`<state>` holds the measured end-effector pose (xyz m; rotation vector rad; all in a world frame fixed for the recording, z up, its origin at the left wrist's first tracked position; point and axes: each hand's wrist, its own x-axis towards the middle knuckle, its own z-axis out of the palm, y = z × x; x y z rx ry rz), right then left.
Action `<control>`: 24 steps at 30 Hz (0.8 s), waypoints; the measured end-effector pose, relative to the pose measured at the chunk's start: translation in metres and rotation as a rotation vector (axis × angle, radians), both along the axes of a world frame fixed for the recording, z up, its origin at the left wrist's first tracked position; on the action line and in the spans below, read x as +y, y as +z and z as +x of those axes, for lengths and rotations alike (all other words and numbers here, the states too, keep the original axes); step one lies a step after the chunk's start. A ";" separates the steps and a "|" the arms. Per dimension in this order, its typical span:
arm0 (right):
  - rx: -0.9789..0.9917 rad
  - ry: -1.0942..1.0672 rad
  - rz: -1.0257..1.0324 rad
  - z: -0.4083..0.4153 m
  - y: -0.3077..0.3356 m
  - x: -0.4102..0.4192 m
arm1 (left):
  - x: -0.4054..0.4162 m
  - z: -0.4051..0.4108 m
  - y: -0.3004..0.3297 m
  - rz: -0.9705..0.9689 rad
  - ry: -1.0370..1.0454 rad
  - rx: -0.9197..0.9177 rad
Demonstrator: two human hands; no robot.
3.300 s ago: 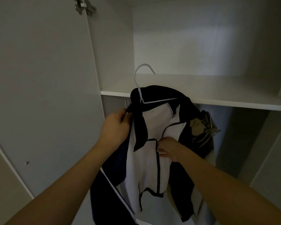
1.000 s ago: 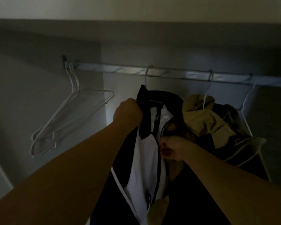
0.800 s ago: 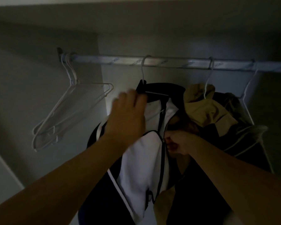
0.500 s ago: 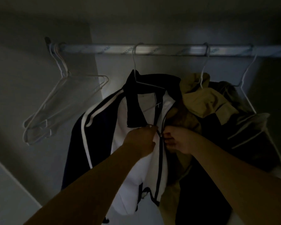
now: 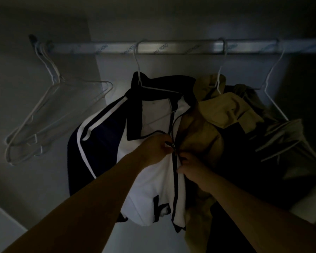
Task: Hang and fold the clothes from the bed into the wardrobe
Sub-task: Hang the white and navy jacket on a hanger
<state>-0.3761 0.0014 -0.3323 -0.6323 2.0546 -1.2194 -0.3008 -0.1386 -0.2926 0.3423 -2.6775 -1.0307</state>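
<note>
A white and dark navy zip jacket (image 5: 150, 181) hangs on a white wire hanger (image 5: 138, 70) hooked over the metal wardrobe rail (image 5: 181, 47). My left hand (image 5: 158, 147) pinches the zip pull at chest height on the jacket front. Just below it, my right hand (image 5: 189, 168) pinches the front edge of the jacket beside the zip. The jacket's left sleeve, navy with a white stripe, hangs to the left.
Several empty white wire hangers (image 5: 49, 114) hang at the left end of the rail. To the right hang a tan garment (image 5: 224, 110) and darker clothes (image 5: 281, 148) on more hangers, pressed against the jacket. The wardrobe interior is dim.
The jacket went from in front of the shelf onto the rail. My left hand left the collar and came down to the zip pull; my right hand slid slightly lower along the zip.
</note>
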 end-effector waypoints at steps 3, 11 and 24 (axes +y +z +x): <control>0.142 -0.012 -0.094 0.012 -0.014 -0.003 | 0.008 -0.001 0.004 -0.041 0.011 0.026; 0.268 -0.107 -0.058 0.008 -0.016 0.002 | 0.015 0.001 0.009 -0.811 -0.034 0.057; 0.250 -0.063 -0.151 0.006 -0.025 0.013 | 0.006 -0.004 0.018 -0.857 -0.363 -0.220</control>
